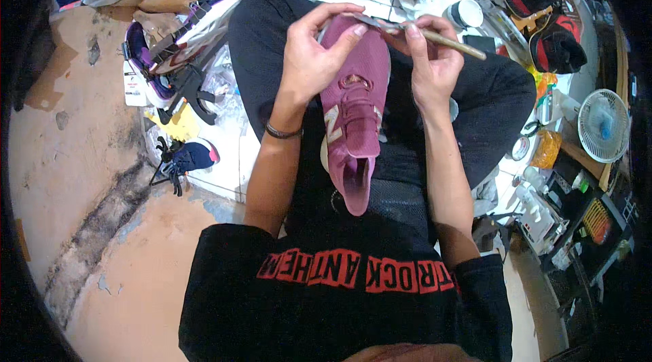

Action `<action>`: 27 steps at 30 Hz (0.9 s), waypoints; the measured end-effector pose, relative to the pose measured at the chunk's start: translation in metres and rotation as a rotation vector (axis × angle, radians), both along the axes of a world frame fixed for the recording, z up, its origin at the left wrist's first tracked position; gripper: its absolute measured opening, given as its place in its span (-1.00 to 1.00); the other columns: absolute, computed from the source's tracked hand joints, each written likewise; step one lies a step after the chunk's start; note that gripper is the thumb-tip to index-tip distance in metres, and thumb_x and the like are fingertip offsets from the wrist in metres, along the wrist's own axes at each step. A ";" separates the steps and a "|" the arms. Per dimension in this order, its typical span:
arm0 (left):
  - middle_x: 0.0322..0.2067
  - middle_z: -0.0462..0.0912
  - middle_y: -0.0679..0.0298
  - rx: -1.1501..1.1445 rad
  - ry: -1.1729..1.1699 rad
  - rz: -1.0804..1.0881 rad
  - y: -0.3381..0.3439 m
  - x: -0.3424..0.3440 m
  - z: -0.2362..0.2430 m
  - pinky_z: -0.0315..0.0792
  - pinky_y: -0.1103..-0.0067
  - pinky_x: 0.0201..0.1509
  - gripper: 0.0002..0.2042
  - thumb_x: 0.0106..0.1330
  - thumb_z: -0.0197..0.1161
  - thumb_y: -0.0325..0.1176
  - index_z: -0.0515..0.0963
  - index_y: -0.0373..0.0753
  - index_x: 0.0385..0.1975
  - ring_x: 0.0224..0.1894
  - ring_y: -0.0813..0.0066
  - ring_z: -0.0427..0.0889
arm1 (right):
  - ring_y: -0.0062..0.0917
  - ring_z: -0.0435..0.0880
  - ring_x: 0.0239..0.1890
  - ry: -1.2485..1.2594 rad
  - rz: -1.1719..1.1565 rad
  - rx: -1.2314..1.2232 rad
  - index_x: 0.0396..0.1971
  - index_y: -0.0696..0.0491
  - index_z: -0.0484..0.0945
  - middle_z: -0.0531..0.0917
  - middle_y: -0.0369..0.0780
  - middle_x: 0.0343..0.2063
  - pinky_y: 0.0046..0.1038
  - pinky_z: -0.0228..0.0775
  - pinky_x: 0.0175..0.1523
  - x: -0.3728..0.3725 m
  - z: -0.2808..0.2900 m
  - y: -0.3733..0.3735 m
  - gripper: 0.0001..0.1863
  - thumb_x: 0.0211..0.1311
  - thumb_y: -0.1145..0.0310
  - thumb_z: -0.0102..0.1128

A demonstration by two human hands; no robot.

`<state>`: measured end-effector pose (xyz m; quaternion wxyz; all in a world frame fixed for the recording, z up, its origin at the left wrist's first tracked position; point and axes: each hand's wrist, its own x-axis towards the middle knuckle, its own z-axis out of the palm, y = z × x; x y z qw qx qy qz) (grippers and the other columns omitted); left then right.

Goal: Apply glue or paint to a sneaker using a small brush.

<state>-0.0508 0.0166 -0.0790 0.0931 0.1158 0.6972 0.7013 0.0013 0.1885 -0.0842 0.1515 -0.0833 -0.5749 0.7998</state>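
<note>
A mauve sneaker [360, 63] lies lengthwise over my lap, toe pointing away and heel toward me. My left hand [319, 49] grips its toe from the left, thumb on the upper and fingers at the front edge. In my right hand [435, 60] is a slim tool with a tan handle [454, 44], pinched between thumb and fingers. Its thin, dark grey front part reaches left along the front edge of the toe, close to my left fingertips. Exactly what kind of tool it is cannot be made out.
Purple sneakers [139, 53] and a navy shoe [193, 156] lie on the left. Jars, including a white-lidded one [467, 13], stand beyond my knees. Black-and-red shoes [560, 43] sit at the far right, above a white fan [604, 124]. Bottles and tools crowd the right side.
</note>
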 end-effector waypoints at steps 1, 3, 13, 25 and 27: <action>-0.12 0.72 0.19 -0.017 0.001 -0.002 0.000 0.000 0.000 0.47 0.58 0.14 -0.76 0.24 0.36 -0.55 0.64 -0.35 -0.09 -0.02 0.53 0.64 | -0.58 0.67 -0.19 -0.014 -0.008 0.048 -0.13 0.21 0.46 0.62 -0.21 -0.24 -0.46 0.65 -0.04 0.000 -0.001 0.000 -0.81 0.36 0.50 0.24; -0.13 0.72 0.19 -0.017 0.012 0.001 0.000 -0.001 0.000 0.47 0.58 0.14 -0.76 0.23 0.36 -0.55 0.64 -0.36 -0.09 -0.03 0.53 0.65 | -0.62 0.66 -0.21 -0.043 -0.026 0.029 -0.12 0.21 0.47 0.63 -0.22 -0.25 -0.50 0.62 -0.02 -0.001 -0.003 0.000 -0.80 0.36 0.49 0.25; -0.12 0.71 0.20 -0.036 -0.082 0.008 0.000 0.002 0.004 0.47 0.57 0.13 -0.75 0.23 0.37 -0.54 0.63 -0.34 -0.08 -0.02 0.52 0.64 | -0.43 0.72 -0.18 -0.007 0.023 0.010 -0.14 0.16 0.37 0.63 -0.12 -0.20 -0.29 0.73 -0.08 -0.001 -0.001 0.001 -0.85 0.43 0.47 0.12; -0.18 0.72 0.22 -0.067 -0.053 0.006 -0.001 0.001 0.004 0.51 0.60 0.02 -0.76 0.25 0.36 -0.53 0.63 -0.36 -0.09 -0.11 0.57 0.66 | -0.39 0.75 -0.21 -0.024 0.060 -0.015 -0.14 0.19 0.36 0.64 -0.10 -0.27 -0.33 0.73 -0.08 -0.008 -0.003 0.001 -0.82 0.45 0.43 0.12; -0.14 0.70 0.24 -0.118 -0.034 -0.030 -0.002 0.001 0.004 0.50 0.62 0.02 -0.75 0.28 0.34 -0.51 0.62 -0.36 -0.05 -0.10 0.59 0.64 | -0.37 0.76 -0.19 -0.058 0.089 -0.021 -0.14 0.20 0.35 0.64 -0.08 -0.25 -0.35 0.74 -0.08 -0.010 -0.003 0.001 -0.82 0.45 0.43 0.11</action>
